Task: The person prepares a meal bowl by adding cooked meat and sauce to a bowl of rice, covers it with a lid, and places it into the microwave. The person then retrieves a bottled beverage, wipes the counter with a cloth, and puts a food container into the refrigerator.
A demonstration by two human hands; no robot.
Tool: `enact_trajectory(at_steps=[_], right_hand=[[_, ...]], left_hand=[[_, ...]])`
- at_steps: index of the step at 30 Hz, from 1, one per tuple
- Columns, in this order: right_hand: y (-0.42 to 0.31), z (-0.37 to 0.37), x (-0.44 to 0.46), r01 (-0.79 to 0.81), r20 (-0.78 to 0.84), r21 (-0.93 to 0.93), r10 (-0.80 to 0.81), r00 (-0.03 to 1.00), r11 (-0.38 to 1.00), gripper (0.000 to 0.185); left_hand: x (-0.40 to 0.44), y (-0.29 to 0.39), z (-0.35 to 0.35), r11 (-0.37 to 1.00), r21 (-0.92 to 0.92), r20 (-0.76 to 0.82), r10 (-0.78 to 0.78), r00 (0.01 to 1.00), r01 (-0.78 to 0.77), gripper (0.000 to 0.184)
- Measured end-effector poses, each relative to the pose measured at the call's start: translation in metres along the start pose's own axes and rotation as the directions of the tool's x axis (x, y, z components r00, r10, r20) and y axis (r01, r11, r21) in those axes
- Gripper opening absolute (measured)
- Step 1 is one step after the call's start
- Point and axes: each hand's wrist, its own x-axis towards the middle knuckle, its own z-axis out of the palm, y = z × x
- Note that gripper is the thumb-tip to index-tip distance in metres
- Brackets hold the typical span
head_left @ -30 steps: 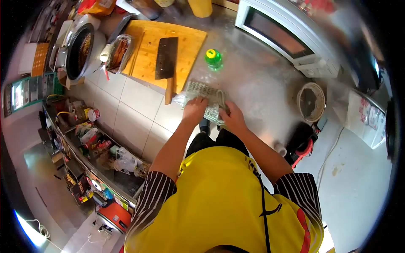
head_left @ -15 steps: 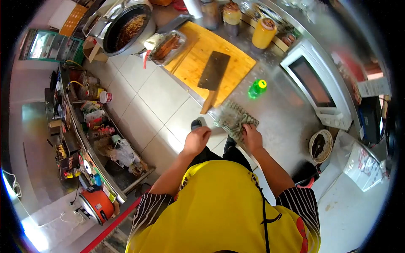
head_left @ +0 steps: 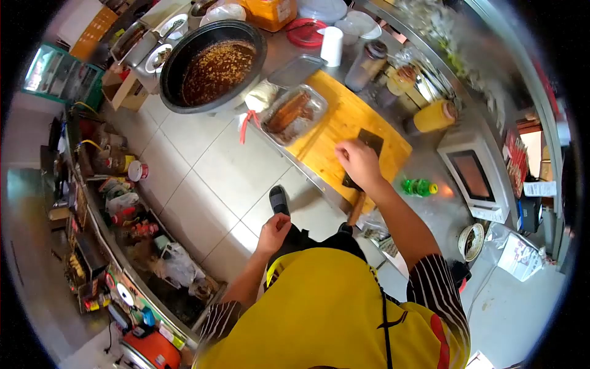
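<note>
Yellow wood shows around the right grip (head_left: pixel 359 162), which is over a dark cleaver (head_left: pixel 372 142) lying on the cutting board (head_left: pixel 337 111); whether skin meets steel, I cannot tell. Its fingers are curled narrow, and what they may hold is hidden. The cleaver's wooden handle (head_left: pixel 356 209) runs back below that grip, past the board's edge. Left of the right grip and slightly beyond it sits a clear tray (head_left: pixel 299 128) of reddish-brown strips (head_left: pixel 289 112); farther off on that side is a large black-rimmed pot (head_left: pixel 261 55) of dark, speckled liquid (head_left: pixel 220 67). To the grip's right, a green bottle (head_left: pixel 418 187) is on the metal surface (head_left: pixel 430 214), nearer than a white microwave (head_left: pixel 476 175). The left grip (head_left: pixel 274 233), loosely closed on contents I cannot make out, hangs over the tiled floor (head_left: pixel 206 175).
</note>
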Motion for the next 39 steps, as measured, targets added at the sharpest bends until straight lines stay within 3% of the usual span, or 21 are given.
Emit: enact_trajectory(at_steps=[7,12,16,19,21,24,27,29,30,32,34,36,39], right_hand=[[-0.022,0.097,0.19,0.101,0.19,-0.465,-0.013,0.982,0.879,0.023],[-0.009,0.113,0.226,0.203,0.383,-0.56,0.034,0.923,0.803,0.019],[0.001,0.114,0.237,0.33,0.446,-0.567,-0.056,0.893,0.755,0.014],[-0.01,0.087,0.243,0.345,0.332,-0.605,-0.167,0.928,0.717,0.01],[-0.008,0.067,0.245,0.35,0.07,-0.537,-0.373,0.925,0.768,0.009],[-0.038,0.023,0.236,0.214,-0.177,-0.366,-0.294,0.939,0.906,0.013],[-0.043,-0.017,0.212,0.01,-0.344,-0.167,-0.068,0.936,0.986,0.015],[-0.04,-0.033,0.19,-0.167,-0.404,0.224,0.247,0.881,0.96,0.016],[-0.037,-0.038,0.18,-0.238,-0.382,0.415,0.405,0.831,0.878,0.017],[-0.02,-0.04,0.161,-0.311,-0.221,0.64,0.556,0.802,0.703,0.016],[-0.005,-0.025,0.148,-0.351,-0.039,0.826,0.666,0.745,0.442,0.015],[0.019,0.005,0.134,-0.509,0.193,0.825,0.723,0.663,0.246,0.018],[0.051,0.045,0.126,-0.606,0.406,0.791,0.669,0.622,0.083,0.019]], left_hand=[[0.029,0.001,-0.12,0.997,-0.016,-0.099,-0.082,0.992,0.08,0.018],[0.032,-0.015,-0.18,0.981,0.034,-0.182,-0.182,0.966,0.191,0.017],[0.041,-0.022,-0.202,0.973,0.033,-0.216,-0.215,0.952,0.228,0.018],[0.051,-0.018,-0.206,0.981,0.058,-0.206,-0.171,0.964,0.186,0.018],[0.06,-0.01,-0.206,0.988,0.057,-0.185,-0.13,0.974,0.143,0.02],[0.074,-0.003,-0.2,0.996,0.044,-0.163,-0.07,0.984,0.078,0.018],[0.089,0.021,-0.192,0.998,0.038,-0.116,-0.05,0.992,0.055,0.016],[0.099,0.03,-0.185,0.999,0.033,-0.083,-0.013,0.996,0.016,0.017],[0.105,0.04,-0.181,1.0,0.017,-0.066,-0.025,0.998,0.027,0.018],[0.119,0.053,-0.171,1.0,-0.011,-0.022,-0.024,0.999,0.024,0.019],[0.137,0.06,-0.157,0.997,-0.078,-0.018,-0.003,1.0,0.002,0.02],[0.157,0.064,-0.142,0.99,-0.14,-0.029,0.014,0.999,-0.018,0.022],[0.186,0.077,-0.121,0.974,-0.218,-0.027,-0.069,0.997,0.062,0.025]])
